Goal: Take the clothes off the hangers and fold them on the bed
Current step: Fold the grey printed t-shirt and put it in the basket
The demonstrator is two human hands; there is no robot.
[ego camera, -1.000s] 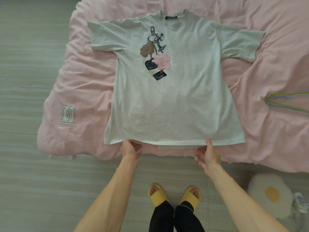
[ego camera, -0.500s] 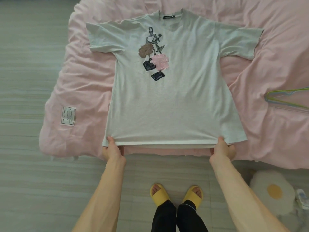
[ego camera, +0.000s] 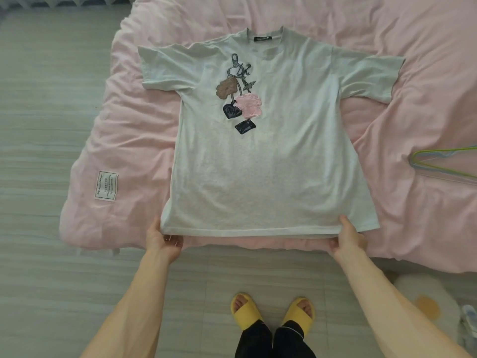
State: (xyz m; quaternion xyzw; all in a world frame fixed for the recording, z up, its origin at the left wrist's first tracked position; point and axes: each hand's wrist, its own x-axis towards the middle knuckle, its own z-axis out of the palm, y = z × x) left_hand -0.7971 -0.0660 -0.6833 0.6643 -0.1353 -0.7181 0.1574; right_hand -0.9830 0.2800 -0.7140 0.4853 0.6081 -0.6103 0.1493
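Note:
A pale grey T-shirt with a keychain print on the chest lies flat, front up, on the pink bed cover, collar far from me. Both sleeves are spread out to the sides. My left hand pinches the hem at its left corner. My right hand pinches the hem near its right corner, thumb on top of the cloth. The hem sits at the near edge of the bed. Empty wire hangers, green and blue, lie on the cover at the right.
The bed's near edge runs just past my hands, with grey wood floor to the left and below. My feet in yellow slippers stand close to the bed. A white egg-shaped cushion lies on the floor at the right.
My hands moved from the middle of the hem outwards to its two corners and took hold there. The hem now lies straighter and the shirt flatter.

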